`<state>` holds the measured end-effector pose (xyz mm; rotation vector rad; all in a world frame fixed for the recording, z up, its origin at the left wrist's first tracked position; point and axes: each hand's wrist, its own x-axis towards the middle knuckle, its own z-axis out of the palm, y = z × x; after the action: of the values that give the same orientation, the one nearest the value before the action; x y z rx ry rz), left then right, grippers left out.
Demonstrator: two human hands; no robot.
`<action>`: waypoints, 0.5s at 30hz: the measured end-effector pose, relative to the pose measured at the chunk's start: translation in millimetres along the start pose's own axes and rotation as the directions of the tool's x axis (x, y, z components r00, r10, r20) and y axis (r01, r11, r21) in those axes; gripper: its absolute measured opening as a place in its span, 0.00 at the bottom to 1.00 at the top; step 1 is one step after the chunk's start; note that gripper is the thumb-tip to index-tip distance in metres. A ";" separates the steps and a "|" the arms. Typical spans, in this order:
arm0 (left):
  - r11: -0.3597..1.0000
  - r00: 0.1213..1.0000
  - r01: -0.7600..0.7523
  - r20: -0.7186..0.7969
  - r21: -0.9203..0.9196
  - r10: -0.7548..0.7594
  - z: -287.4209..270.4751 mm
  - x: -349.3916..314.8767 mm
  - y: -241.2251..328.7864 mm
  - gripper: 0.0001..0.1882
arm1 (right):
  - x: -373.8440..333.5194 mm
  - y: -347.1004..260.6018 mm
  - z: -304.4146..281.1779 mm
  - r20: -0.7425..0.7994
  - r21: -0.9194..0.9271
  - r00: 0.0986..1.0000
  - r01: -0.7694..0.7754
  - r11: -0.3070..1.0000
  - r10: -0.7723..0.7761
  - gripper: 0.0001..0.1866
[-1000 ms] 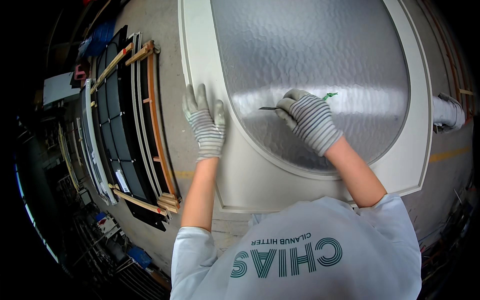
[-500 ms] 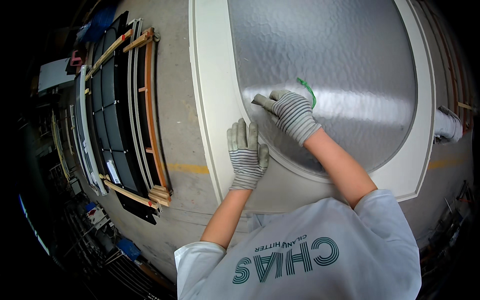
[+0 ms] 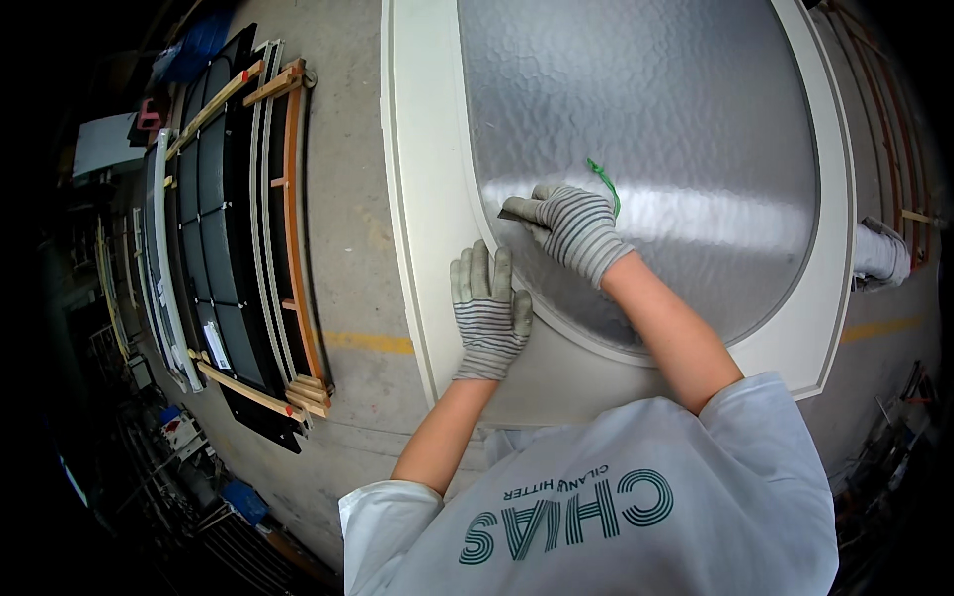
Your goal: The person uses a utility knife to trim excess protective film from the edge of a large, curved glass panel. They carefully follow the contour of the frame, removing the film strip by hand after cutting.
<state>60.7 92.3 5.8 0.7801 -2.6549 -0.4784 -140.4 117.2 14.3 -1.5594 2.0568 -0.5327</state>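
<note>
A white door panel (image 3: 427, 179) with a large rounded pane of textured glass (image 3: 646, 109) lies in front of me. My left hand (image 3: 488, 308), in a striped grey-palmed glove, rests flat on the white frame left of the pane, fingers stretched out. My right hand (image 3: 571, 223), gloved alike, is closed around a small scraper blade (image 3: 515, 214) at the pane's left edge. Only its thin dark tip shows past the fingers; the handle is hidden. A green cord (image 3: 604, 184) trails over the glass behind the right hand; whether it joins the scraper I cannot tell.
On the left, dark gridded panels (image 3: 214, 199) stand with wooden battens (image 3: 248, 387) and an orange-edged frame (image 3: 293, 219). A yellow line (image 3: 368, 343) crosses the concrete floor. To the right is a wrapped white bundle (image 3: 882, 253) beside long brownish bars (image 3: 899, 129).
The right hand and blade have shifted slightly down along the pane's edge. The left hand stays flat on the frame. The view has tilted a little.
</note>
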 end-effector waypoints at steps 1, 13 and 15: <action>1.000 1.000 0.007 0.013 0.008 -0.007 -0.3 -0.3 -0.3 0.32 | 0.3 -1.5 -1.7 0.006 -0.019 1.000 -0.005 1.000 0.005 0.17; 0.999 1.000 0.017 0.018 0.031 -0.017 -0.3 -1.0 -0.4 0.32 | 2.0 -3.4 -9.6 0.057 -0.028 0.998 -0.015 0.999 0.017 0.17; 0.999 1.000 0.017 0.017 0.035 -0.018 1.1 -1.3 -0.9 0.32 | 2.9 -8.9 -13.0 0.046 -0.013 0.997 -0.066 0.998 0.067 0.17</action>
<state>61.7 92.5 4.2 0.8139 -2.6810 -0.4464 -142.0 112.2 29.4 -1.4902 2.0718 -0.4565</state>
